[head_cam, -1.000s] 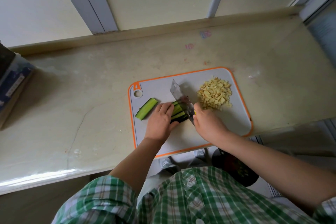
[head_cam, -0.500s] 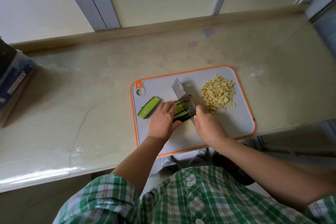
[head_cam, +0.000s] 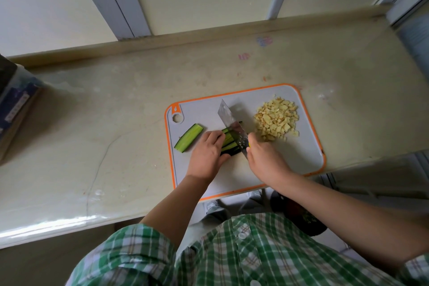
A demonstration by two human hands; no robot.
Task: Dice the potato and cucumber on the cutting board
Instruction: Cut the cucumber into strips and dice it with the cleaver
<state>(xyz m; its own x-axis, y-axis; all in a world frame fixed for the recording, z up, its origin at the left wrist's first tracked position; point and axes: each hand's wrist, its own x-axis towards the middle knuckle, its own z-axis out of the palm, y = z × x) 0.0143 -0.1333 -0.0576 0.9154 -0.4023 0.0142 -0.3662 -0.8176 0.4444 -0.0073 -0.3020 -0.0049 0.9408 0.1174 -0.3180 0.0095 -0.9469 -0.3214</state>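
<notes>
One cutting board (head_cam: 290, 165), one cleaver (head_cam: 228, 121), two heaps of work: you stand at a pale, stone-look worktop (head_cam: 116, 123) with the grey, orange-rimmed plastic board in front of you. Your right grip (head_cam: 267, 160) is clamped around the cleaver's handle, of which only a sliver of yellow shows. The broad, rectangular steel blade lies across a bundle of cucumber strips (head_cam: 228, 144) near the board's middle. Your left grip (head_cam: 206, 155) is curled over the bundle's left end, thumb at its near side, pinning it down; how many strips it holds cannot be counted under the fingers. One more long cucumber piece (head_cam: 189, 137), dark-skinned with pale green flesh up, lies apart at the board's left edge. A single pile of small, blocky yellow potato dice (head_cam: 276, 119) sits at the far right corner. Against half a second ago, both grips, the blade and the lone piece hold the same places.
</notes>
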